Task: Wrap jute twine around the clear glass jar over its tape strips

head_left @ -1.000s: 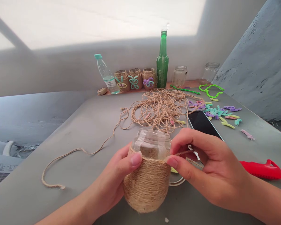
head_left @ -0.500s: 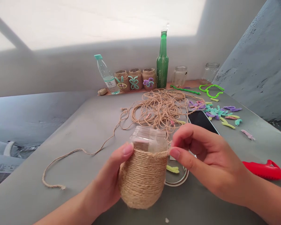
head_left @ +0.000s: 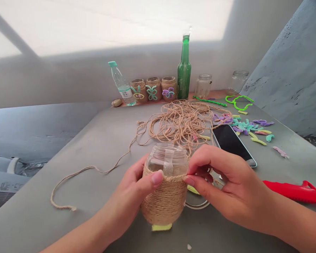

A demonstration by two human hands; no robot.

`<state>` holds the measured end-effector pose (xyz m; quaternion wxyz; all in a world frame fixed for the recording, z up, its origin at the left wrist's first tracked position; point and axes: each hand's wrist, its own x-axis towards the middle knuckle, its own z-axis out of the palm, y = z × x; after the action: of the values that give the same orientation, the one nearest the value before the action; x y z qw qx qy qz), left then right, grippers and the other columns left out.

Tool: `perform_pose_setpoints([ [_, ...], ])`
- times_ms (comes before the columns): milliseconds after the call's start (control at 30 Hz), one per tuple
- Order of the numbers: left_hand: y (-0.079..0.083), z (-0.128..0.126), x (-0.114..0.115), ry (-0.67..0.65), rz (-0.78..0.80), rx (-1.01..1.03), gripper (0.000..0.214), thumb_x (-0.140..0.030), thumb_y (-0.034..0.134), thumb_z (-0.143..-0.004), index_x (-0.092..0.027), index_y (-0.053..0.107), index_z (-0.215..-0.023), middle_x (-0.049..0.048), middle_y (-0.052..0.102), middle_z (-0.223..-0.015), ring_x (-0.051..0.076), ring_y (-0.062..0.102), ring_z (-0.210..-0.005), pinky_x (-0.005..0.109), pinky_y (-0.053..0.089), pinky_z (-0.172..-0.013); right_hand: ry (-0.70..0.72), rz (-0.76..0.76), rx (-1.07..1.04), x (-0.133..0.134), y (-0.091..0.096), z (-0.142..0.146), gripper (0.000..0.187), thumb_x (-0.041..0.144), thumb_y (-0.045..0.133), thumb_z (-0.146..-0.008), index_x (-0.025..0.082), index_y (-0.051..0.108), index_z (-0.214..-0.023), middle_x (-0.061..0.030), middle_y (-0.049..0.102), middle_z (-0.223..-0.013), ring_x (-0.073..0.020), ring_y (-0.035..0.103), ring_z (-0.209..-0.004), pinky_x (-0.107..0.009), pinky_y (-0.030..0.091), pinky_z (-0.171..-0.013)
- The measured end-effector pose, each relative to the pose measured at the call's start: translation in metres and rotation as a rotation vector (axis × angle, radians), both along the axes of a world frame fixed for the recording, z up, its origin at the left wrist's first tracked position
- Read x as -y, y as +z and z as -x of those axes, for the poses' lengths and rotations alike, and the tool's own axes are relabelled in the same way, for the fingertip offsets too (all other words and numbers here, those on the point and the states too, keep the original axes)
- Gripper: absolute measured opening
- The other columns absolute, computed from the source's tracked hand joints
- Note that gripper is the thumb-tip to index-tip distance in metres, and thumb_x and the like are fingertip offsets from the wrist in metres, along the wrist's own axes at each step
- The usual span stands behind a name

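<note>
A glass jar point(head_left: 164, 196) wrapped in jute twine up to its shoulder is gripped from the left by my left hand point(head_left: 137, 191), the thumb pressed near the top coil. Its threaded glass neck is bare, with a strip of clear tape on it. At the jar's right shoulder, my right hand point(head_left: 221, 179) pinches the jute twine between thumb and forefinger. Behind the jar, a large loose tangle of jute twine point(head_left: 177, 121) lies on the grey table point(head_left: 94, 140), one end trailing left. A yellow fuzzy strip point(head_left: 162, 227) shows below the jar's base.
Along the back stand a water bottle point(head_left: 123, 88), three twine-wrapped jars point(head_left: 152, 95), a green bottle point(head_left: 184, 70) and two clear jars point(head_left: 204, 86). To the right lie a phone point(head_left: 233, 140), colourful pipe-cleaner pieces point(head_left: 244, 124) and a red-handled tool point(head_left: 295, 191).
The jar has turned and tilted, so more of its neck shows. My left thumb has moved right across the twine, and my right hand has shifted slightly left and down.
</note>
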<state>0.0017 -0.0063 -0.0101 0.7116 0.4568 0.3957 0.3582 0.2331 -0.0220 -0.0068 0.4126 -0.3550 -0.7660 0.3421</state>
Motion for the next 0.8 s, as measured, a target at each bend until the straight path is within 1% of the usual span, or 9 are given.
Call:
perform_pose_setpoints([
  [67, 0.0005, -0.0004, -0.0007, 0.007, -0.011, 0.005, 0.048, -0.045, 0.075, -0.085, -0.026, 0.070, -0.129, 0.0088, 0.082, -0.122, 0.039, 0.070, -0.119, 0.045, 0.051, -0.103, 0.051, -0.052, -0.002, 0.0000, -0.0019, -0.0010, 0.020, 0.006, 0.068, -0.094, 0.019, 0.067, -0.109, 0.0001, 0.064, -0.094, -0.0104, 0.058, -0.083, -0.022, 0.050, -0.073],
  [133, 0.0009, -0.0006, -0.0014, 0.002, -0.025, -0.035, 0.052, -0.050, 0.076, -0.083, -0.027, 0.069, -0.129, 0.0091, 0.079, -0.129, 0.040, 0.069, -0.121, 0.046, 0.051, -0.103, 0.100, -0.076, -0.003, 0.0006, -0.0040, -0.0016, 0.028, 0.003, 0.065, -0.095, 0.018, 0.069, -0.119, -0.0026, 0.065, -0.102, -0.0104, 0.062, -0.089, -0.021, 0.053, -0.080],
  [200, 0.0002, -0.0003, -0.0021, -0.009, -0.037, -0.095, 0.057, -0.055, 0.079, -0.080, -0.027, 0.067, -0.129, 0.0097, 0.077, -0.132, 0.040, 0.069, -0.121, 0.047, 0.052, -0.102, 0.116, -0.097, -0.011, 0.0010, -0.0058, -0.0019, 0.031, 0.003, 0.064, -0.097, 0.017, 0.071, -0.124, -0.0045, 0.065, -0.106, -0.0098, 0.064, -0.090, -0.020, 0.055, -0.082],
  [267, -0.0019, 0.0002, -0.0026, -0.012, -0.044, -0.131, 0.060, -0.056, 0.080, -0.079, -0.028, 0.065, -0.130, 0.0099, 0.077, -0.133, 0.041, 0.069, -0.121, 0.049, 0.052, -0.101, 0.107, -0.140, -0.028, 0.0007, -0.0072, -0.0022, 0.032, 0.003, 0.063, -0.097, 0.015, 0.073, -0.125, -0.0055, 0.065, -0.106, -0.0093, 0.065, -0.090, -0.019, 0.056, -0.081],
  [433, -0.0081, 0.0004, -0.0021, 0.036, -0.041, -0.125, 0.056, -0.055, 0.073, -0.082, -0.028, 0.063, -0.130, 0.0088, 0.077, -0.130, 0.041, 0.068, -0.120, 0.050, 0.052, -0.099, 0.055, -0.213, -0.017, -0.0025, -0.0088, -0.0033, 0.038, -0.003, 0.060, -0.094, 0.013, 0.077, -0.124, -0.0067, 0.065, -0.106, -0.0088, 0.065, -0.093, -0.016, 0.055, -0.082],
  [567, -0.0061, -0.0007, -0.0002, 0.059, -0.028, -0.181, 0.066, -0.057, 0.079, -0.078, -0.029, 0.057, -0.134, 0.0105, 0.077, -0.129, 0.041, 0.069, -0.118, 0.049, 0.054, -0.095, 0.069, -0.251, -0.004, -0.0029, -0.0084, -0.0038, 0.036, -0.003, 0.059, -0.094, 0.011, 0.078, -0.122, -0.0074, 0.065, -0.105, -0.0086, 0.066, -0.094, -0.015, 0.056, -0.084],
  [633, -0.0045, 0.0001, 0.0001, 0.072, -0.030, -0.213, 0.072, -0.058, 0.082, -0.075, -0.028, 0.056, -0.135, 0.0116, 0.077, -0.128, 0.042, 0.069, -0.118, 0.049, 0.054, -0.094, 0.084, -0.267, 0.008, -0.0024, -0.0084, -0.0044, 0.039, -0.005, 0.057, -0.094, 0.011, 0.078, -0.124, -0.0077, 0.066, -0.107, -0.0080, 0.066, -0.093, -0.015, 0.056, -0.085],
  [700, -0.0040, 0.0018, -0.0006, 0.074, -0.013, -0.202, 0.071, -0.058, 0.081, -0.075, -0.028, 0.054, -0.134, 0.0117, 0.077, -0.127, 0.042, 0.070, -0.117, 0.049, 0.054, -0.092, 0.089, -0.266, 0.018, -0.0024, -0.0089, -0.0056, 0.041, -0.005, 0.057, -0.094, 0.011, 0.077, -0.126, -0.0085, 0.066, -0.110, -0.0082, 0.067, -0.096, -0.015, 0.056, -0.088],
  [800, -0.0049, 0.0039, -0.0028, 0.099, 0.024, -0.155, 0.064, -0.056, 0.078, -0.078, -0.029, 0.054, -0.132, 0.0098, 0.078, -0.127, 0.040, 0.071, -0.117, 0.046, 0.054, -0.091, 0.078, -0.245, 0.034, -0.0037, -0.0101, -0.0075, 0.038, -0.002, 0.059, -0.095, 0.012, 0.077, -0.126, -0.0088, 0.067, -0.112, -0.0090, 0.068, -0.100, -0.015, 0.055, -0.090],
])
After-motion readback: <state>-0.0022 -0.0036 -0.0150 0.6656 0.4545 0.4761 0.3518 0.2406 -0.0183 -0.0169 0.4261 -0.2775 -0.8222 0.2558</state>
